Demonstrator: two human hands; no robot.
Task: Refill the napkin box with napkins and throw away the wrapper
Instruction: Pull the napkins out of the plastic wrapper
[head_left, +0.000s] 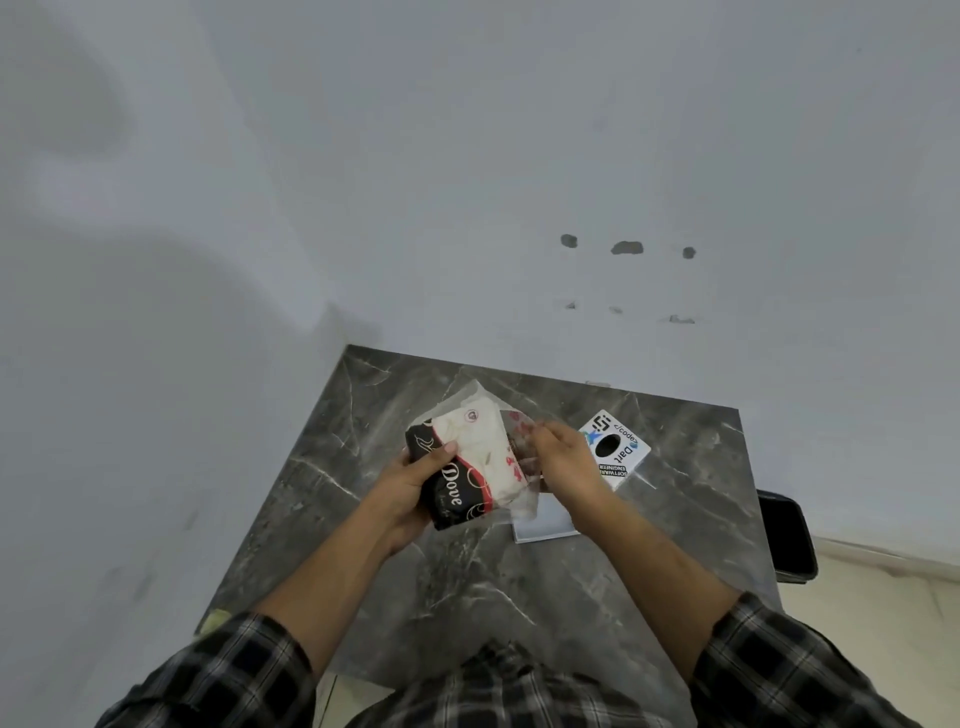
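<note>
My left hand (415, 480) grips a napkin pack (467, 467) by its black end, which reads "Dove", and holds it above the table. White napkins show through the pack's clear wrapper. My right hand (558, 457) pinches the clear wrapper (517, 431) at the pack's right side, where red print shows. The napkin box (615, 449) is white, with stickers and a dark round opening on top. It stands on the table just right of my right hand. A flat white panel (545, 522) lies below my right hand, partly hidden by the wrapper.
The dark marble table (493, 587) stands against a plain white wall (467, 182). A black bin (787, 535) sits on the floor past the table's right edge. My checked sleeves fill the bottom of the view.
</note>
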